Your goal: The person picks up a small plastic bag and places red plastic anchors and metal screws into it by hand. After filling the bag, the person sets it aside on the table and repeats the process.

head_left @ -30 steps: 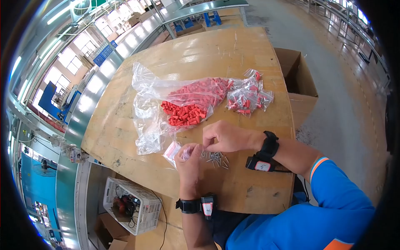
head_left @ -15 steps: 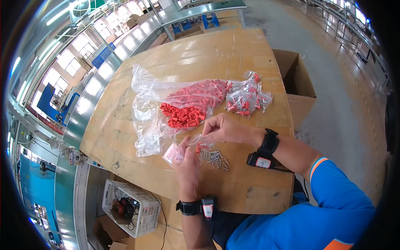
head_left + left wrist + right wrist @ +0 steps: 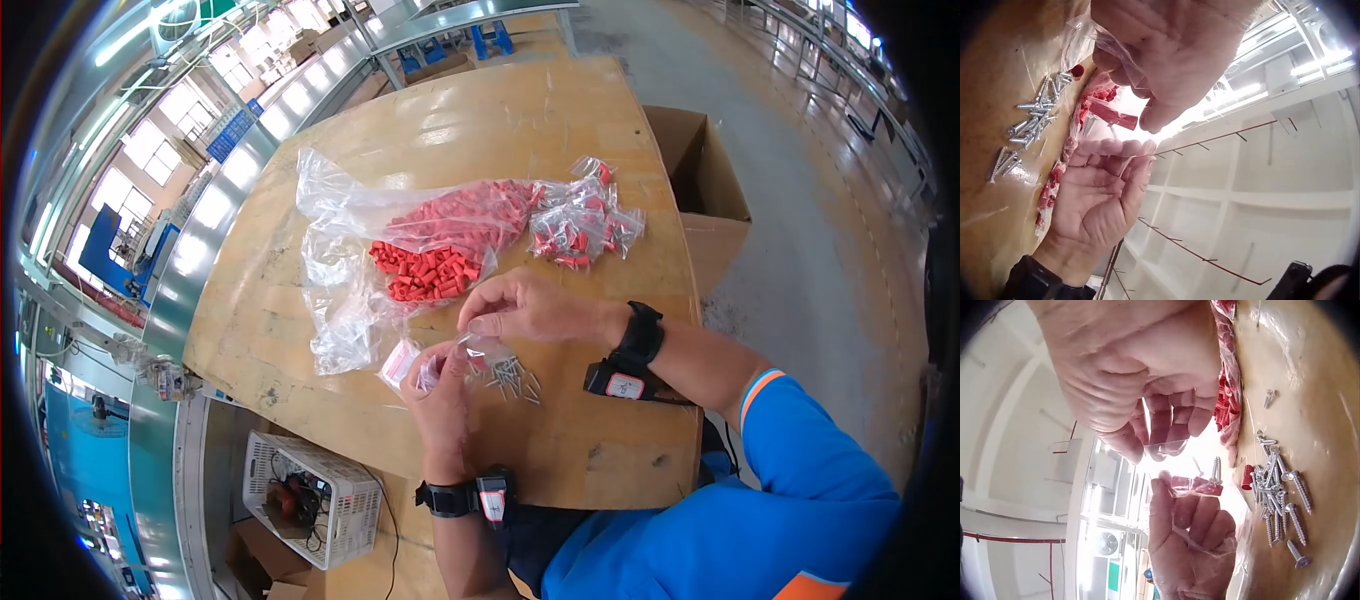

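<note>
My left hand [image 3: 438, 405] pinches a small clear plastic bag [image 3: 484, 347] low over the table. At the bag's other side, the thumb and fingertips of my right hand [image 3: 540, 308] grip the thin film. Red plastic wall plugs [image 3: 1197, 486] and a screw [image 3: 1216, 467] show at the bag in the right wrist view, between the two hands. More clear film lies in the left palm. Loose silver screws [image 3: 512, 380] lie on the table just under the hands, with a single red plug [image 3: 1247, 477] beside them.
A large clear bag [image 3: 335, 250] spills red plugs [image 3: 425, 272] across the middle of the wooden table [image 3: 600, 430]. Several filled small bags [image 3: 590, 225] lie at its right. A flat white-and-pink packet [image 3: 400, 360] sits by the left hand. A cardboard box [image 3: 715, 225] stands beyond the right edge.
The left hand's fingers, extended beside the bag half a second ago, have curled back to it. The right hand still pinches the film. The head view has shifted slightly.
</note>
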### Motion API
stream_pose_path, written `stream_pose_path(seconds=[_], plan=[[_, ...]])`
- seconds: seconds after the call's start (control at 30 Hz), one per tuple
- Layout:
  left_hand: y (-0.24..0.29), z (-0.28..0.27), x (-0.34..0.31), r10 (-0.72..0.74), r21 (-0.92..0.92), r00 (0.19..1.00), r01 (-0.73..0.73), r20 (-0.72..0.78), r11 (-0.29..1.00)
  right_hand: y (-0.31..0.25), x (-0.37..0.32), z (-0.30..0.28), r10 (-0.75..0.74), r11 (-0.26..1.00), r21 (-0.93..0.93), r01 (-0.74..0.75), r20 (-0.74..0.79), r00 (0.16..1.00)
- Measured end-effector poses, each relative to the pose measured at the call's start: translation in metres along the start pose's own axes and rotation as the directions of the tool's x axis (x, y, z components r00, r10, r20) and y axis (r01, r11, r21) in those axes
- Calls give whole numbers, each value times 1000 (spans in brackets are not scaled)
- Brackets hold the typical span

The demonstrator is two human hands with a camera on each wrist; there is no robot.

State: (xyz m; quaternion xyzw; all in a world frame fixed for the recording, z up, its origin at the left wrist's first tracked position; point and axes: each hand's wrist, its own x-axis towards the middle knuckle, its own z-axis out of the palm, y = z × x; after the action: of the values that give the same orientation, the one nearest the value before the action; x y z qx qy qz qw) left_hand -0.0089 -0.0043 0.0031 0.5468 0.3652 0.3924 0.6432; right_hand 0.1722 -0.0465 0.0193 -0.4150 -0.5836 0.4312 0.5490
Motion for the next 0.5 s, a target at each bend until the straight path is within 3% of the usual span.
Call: stream_pose_path(seconds=[0.27, 0.47, 0.5], plan=[[-1, 1, 1, 1, -81, 1000, -3, -29, 997, -13, -4, -5, 142, 990, -33, -139, 152, 978], [-8, -2, 6, 75, 192, 994, -88, 75, 978, -7, -1, -3, 114, 990, -94, -103, 119, 986], [-8, -1, 6, 58, 182, 996, -68, 61, 981, -7, -1, -3, 81, 981, -182, -62, 100, 992]])
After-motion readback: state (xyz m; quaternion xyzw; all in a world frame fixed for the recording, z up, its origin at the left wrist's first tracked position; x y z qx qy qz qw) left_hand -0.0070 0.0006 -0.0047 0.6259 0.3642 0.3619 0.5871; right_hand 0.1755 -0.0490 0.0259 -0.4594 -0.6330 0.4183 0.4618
